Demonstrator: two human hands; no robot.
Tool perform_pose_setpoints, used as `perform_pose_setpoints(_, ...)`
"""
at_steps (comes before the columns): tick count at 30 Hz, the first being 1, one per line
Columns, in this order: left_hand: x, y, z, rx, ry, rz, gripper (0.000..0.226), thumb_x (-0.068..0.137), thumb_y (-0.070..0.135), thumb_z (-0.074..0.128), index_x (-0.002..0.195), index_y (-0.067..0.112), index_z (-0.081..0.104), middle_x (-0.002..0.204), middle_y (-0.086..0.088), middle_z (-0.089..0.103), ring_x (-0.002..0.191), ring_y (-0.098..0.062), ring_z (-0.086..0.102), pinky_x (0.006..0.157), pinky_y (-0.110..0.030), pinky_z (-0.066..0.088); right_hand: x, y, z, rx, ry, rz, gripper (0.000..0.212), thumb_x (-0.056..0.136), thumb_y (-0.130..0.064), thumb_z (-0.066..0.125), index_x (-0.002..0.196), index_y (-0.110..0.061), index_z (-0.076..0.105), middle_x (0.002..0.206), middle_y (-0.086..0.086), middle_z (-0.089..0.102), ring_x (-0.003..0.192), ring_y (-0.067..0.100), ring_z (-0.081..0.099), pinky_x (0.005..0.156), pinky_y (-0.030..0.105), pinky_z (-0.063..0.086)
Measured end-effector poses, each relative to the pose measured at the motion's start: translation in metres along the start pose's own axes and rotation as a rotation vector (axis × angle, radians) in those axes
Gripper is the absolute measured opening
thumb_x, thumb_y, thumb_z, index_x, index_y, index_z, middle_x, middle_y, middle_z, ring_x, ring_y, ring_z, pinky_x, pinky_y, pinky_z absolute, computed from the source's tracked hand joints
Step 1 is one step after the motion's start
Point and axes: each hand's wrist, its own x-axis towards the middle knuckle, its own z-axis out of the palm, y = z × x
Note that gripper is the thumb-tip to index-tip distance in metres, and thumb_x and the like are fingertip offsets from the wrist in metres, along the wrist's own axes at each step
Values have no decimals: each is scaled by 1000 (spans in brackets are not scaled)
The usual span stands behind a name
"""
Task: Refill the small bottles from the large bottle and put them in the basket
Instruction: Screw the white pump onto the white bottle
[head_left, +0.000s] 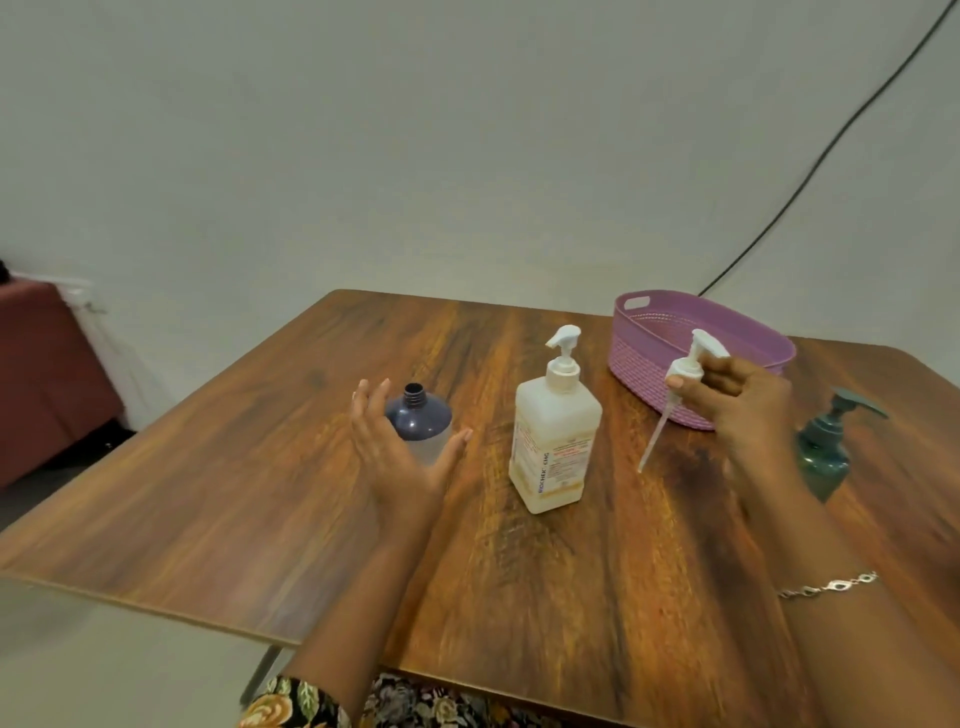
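Containers
- Small dark-blue round plastic bottle (418, 413): upright, left of centre, threaded neck uncovered. Its lower part looks clear; I cannot read a fill level.
- Large cream square plastic bottle (556, 441): upright at centre, white pump screwed on, printed label on the front. The wall is translucent, but the level of its contents cannot be told.
- Dark-green pump bottle (826, 447): upright at the right, pump on, partly hidden behind my right wrist.
- Purple oval woven-look plastic basket (639, 364): far right of the table; only its ribbed inner wall shows, and my right hand covers its near corner.
- Loose white pump head with dip tube (688, 366): held above the wood, in front of the basket, tube slanting down and left.

Hands
- My left hand (400, 457): released, fingers straight and spread, fingers left of the small bottle and thumb right of it. Whether it touches I cannot tell.
- My right hand (748, 410): grasping the pump head by its collar. A silver chain bracelet (826, 586) sits on the wrist.

Edges and room
- Brown wood-grain table (260, 493): the near-left edge runs diagonally, and the small bottle stands well in from it.
- Bare wood lies between the two bottles at centre, and between my forearms.
- The basket stands near the far edge.
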Motion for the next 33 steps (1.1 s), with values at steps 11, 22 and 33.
perform_pose_setpoints(11, 1, -17, 3, -89, -115, -334, 88, 61, 33, 83, 133, 17, 34, 128, 1, 49, 113, -14, 50, 91, -31, 46, 0, 2, 1, -25, -1, 25, 45, 77, -6, 71, 120, -4, 59, 109, 2, 62, 100, 17, 61, 90, 36, 51)
perform_pose_setpoints(22, -4, 2, 1, -125, -85, -298, 76, 59, 27, 85, 121, 15, 43, 110, 8, 52, 100, -13, 55, 81, -32, 49, -2, -3, -4, -19, 6, 14, 45, 78, -5, 70, 121, -3, 58, 104, -2, 60, 97, 15, 61, 84, 29, 50)
perform_pose_setpoints(33, -42, 62, -2, -280, -238, -199, 74, 53, 26, 88, 110, 29, 41, 103, 23, 52, 93, 8, 56, 70, -10, 49, -5, -3, -20, -22, 29, 0, 45, 77, -5, 71, 121, -3, 58, 104, -3, 60, 95, 12, 61, 75, 20, 50)
